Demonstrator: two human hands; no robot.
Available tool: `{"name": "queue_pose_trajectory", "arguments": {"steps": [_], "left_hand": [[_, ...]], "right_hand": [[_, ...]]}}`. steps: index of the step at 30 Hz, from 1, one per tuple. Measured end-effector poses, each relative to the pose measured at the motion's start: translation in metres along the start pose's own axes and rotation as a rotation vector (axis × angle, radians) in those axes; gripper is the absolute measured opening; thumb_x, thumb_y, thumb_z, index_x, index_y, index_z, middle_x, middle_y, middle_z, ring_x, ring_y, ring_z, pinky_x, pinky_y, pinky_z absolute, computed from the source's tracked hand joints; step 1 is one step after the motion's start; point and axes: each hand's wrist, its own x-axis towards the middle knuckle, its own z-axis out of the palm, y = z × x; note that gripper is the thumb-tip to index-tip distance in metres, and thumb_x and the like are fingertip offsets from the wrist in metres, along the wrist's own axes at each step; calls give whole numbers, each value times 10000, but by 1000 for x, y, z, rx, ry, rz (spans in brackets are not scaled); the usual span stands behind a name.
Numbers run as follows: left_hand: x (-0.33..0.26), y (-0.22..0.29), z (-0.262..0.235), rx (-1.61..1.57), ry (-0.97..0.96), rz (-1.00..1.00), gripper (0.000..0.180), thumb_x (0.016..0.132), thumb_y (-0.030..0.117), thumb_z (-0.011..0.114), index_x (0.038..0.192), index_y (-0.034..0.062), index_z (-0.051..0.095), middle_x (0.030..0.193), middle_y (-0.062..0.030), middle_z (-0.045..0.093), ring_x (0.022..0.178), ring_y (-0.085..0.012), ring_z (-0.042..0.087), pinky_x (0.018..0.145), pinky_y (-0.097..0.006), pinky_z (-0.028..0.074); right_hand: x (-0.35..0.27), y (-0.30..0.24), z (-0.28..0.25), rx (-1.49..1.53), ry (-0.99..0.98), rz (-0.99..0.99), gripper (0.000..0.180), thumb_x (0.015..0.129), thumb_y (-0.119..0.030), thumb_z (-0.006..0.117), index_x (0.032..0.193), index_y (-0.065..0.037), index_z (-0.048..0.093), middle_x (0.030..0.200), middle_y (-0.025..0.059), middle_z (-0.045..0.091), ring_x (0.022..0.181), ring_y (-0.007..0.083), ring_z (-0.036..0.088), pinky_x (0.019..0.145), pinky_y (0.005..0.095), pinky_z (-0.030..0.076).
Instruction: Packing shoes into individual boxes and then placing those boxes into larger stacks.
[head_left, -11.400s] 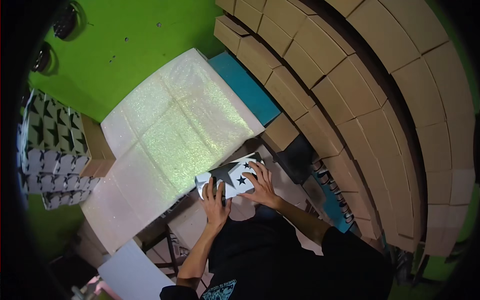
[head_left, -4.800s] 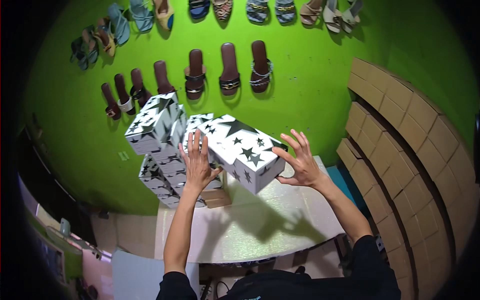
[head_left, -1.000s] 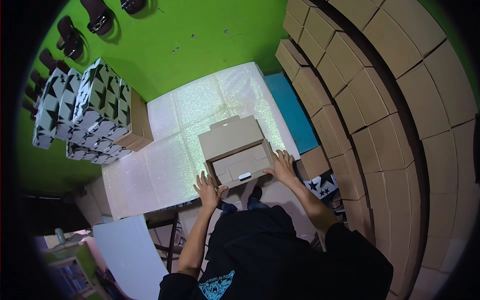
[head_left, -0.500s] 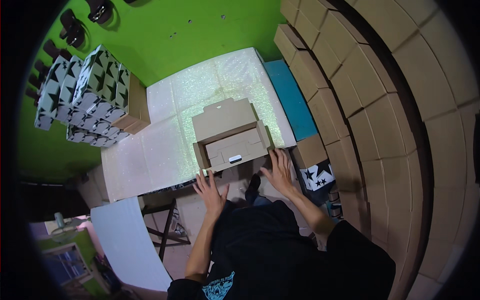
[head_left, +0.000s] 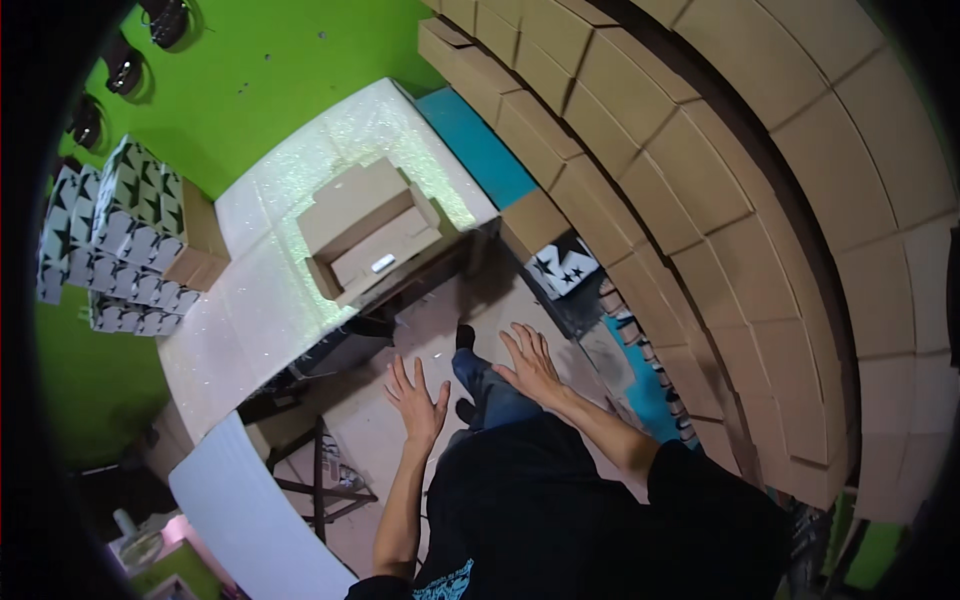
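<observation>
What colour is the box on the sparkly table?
Plain brown cardboard box, on the glittery white table; head view shows it best.

Both hands hang free with fingers spread, palms down, holding nothing: the left hand and the right hand side by side above the floor. Beyond them, well apart, a brown cardboard box lies on the glittery white surface. Far off to the left of the left hand stands a stack of star-printed boxes. Right of the right hand rises a wall of cardboard cartons, with one star-printed box at its foot.
</observation>
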Motion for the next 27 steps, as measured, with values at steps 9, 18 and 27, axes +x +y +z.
{"name": "queue_pose_trajectory", "arguments": {"steps": [9, 18, 27], "left_hand": [[-51, 82, 90, -26, -242, 260, 680, 805, 320, 755, 1392, 73, 516, 1588, -236, 230, 1478, -453, 171, 1139, -695, 125], [20, 203, 223, -229, -218, 504, 787, 789, 339, 760, 1444, 61, 423, 1576, -222, 258, 1469, -421, 220, 1156, -643, 191], [68, 272, 328, -300, -51, 403, 836, 764, 232, 715, 1490, 48, 343, 1539, -218, 323, 1423, -417, 308, 1154, -605, 245]], "right_hand": [[-102, 91, -36, -336, -40, 215, 576, 828, -221, 745, 1321, -19, 526, 1415, 257, 394, 1313, 456, 355, 1096, 563, 297], [-113, 187, -47, -402, 119, 243, 744, 719, -120, 818, 1371, -17, 475, 1468, 268, 361, 1329, 482, 372, 1077, 559, 329], [-101, 228, -45, -377, 21, 299, 830, 731, -110, 829, 1455, -127, 424, 1543, 279, 259, 1388, 530, 288, 1044, 620, 354]]}}
